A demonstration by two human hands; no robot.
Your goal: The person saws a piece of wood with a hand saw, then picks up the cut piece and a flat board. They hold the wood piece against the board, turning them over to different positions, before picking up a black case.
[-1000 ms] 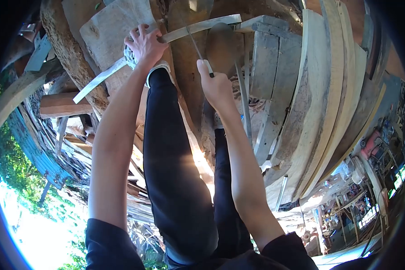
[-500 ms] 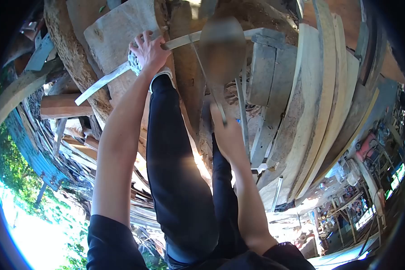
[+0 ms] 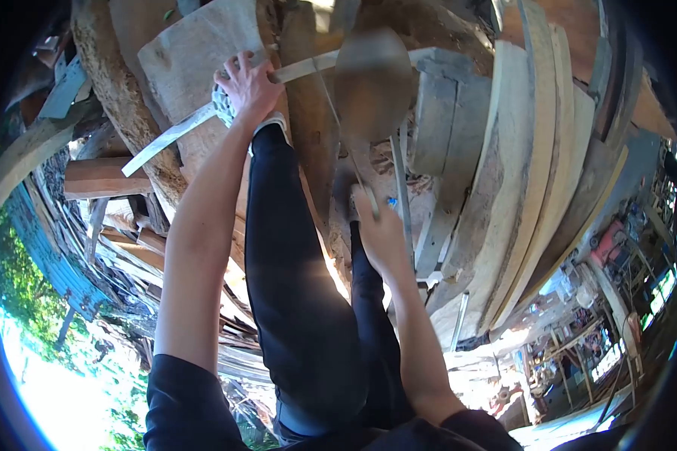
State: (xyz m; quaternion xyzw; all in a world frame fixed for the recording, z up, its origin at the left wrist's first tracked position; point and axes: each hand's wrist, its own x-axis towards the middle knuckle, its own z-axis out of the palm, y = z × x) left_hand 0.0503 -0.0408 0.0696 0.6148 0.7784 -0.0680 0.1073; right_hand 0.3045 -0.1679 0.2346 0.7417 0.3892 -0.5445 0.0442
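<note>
A long pale wooden strip (image 3: 169, 139) lies across a broad plank (image 3: 203, 49), with my shoe (image 3: 222, 104) at the same spot. My left hand (image 3: 252, 86) bears down on the strip beside the shoe, fingers spread and curled over it. Lower down and to the right, my right hand (image 3: 382, 233) is closed around the handle end of a handsaw, whose thin blade (image 3: 328, 99) shows nearly edge-on. The blade's far end crosses the strip to the right of my left hand. A blurred brown oval hides part of the strip and the area by the blade.
Thick curved boards (image 3: 519, 188) are stacked along the right. A rough log (image 3: 120, 83) and a squared timber (image 3: 105, 178) lie at the left. Grey blocks (image 3: 447, 128) sit close to the strip's right end. My black-clad leg (image 3: 297, 263) reaches up between my arms.
My right hand and the saw have drawn back slightly towards my body. My left hand keeps its place on the strip.
</note>
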